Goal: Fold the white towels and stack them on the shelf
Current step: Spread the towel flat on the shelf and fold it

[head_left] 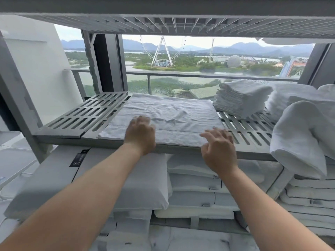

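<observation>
A white towel (pixel 168 113) lies spread flat on the grey slatted shelf (pixel 76 118), wrinkled in the middle. My left hand (pixel 141 133) rests on its near edge with fingers loosely spread. Just off the towel's near right corner, my right hand (pixel 219 149) hovers with relaxed, slightly bent fingers, holding nothing. A stack of folded white towels (pixel 241 98) stands on the shelf to the right of the flat towel.
Loose white towels (pixel 301 134) are heaped at the shelf's right end and hang over its front edge. White pillows and folded linen (pixel 195 180) fill the level below. Another slatted shelf (pixel 181 22) hangs close overhead. A window with a balcony rail lies behind.
</observation>
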